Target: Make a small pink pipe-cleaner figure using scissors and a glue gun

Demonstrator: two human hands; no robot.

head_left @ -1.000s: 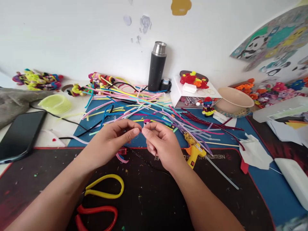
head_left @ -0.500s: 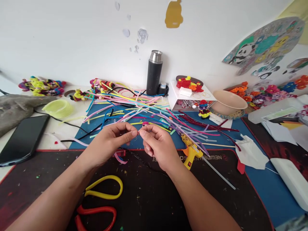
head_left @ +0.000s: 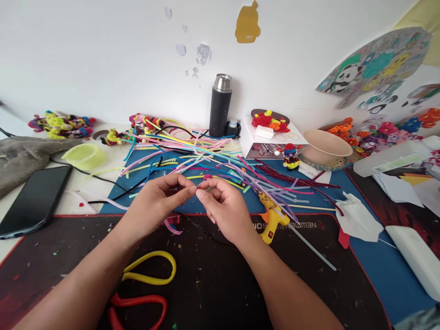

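Note:
My left hand (head_left: pixel 164 198) and my right hand (head_left: pixel 225 204) meet at the fingertips above the middle of the desk. Each is closed in a pinch of thumb and forefinger. Between the tips shows a tiny dark red bit (head_left: pixel 197 187), too small to name and mostly covered by the fingers. Behind the hands lie many coloured pipe cleaners (head_left: pixel 185 160). A yellow hot glue gun (head_left: pixel 273 220) rests just right of my right hand. Below my left forearm are the yellow handle (head_left: pixel 172 266) and red handle (head_left: pixel 161 300) of cutting tools, partly hidden by the arm.
A black phone (head_left: pixel 34 201) and light green coil (head_left: pixel 84 156) lie at left. At the back stand a black thermos (head_left: pixel 220 107), a white box (head_left: pixel 245 144) and a beige bowl (head_left: pixel 326 149). A small pipe-cleaner figure (head_left: pixel 291 157) and crumpled tissue (head_left: pixel 359 217) are at right.
The fingertips have shifted very slightly left, and the fingers of my right hand have curled a little differently. Both hands keep their pinch; the things on the desk stay put.

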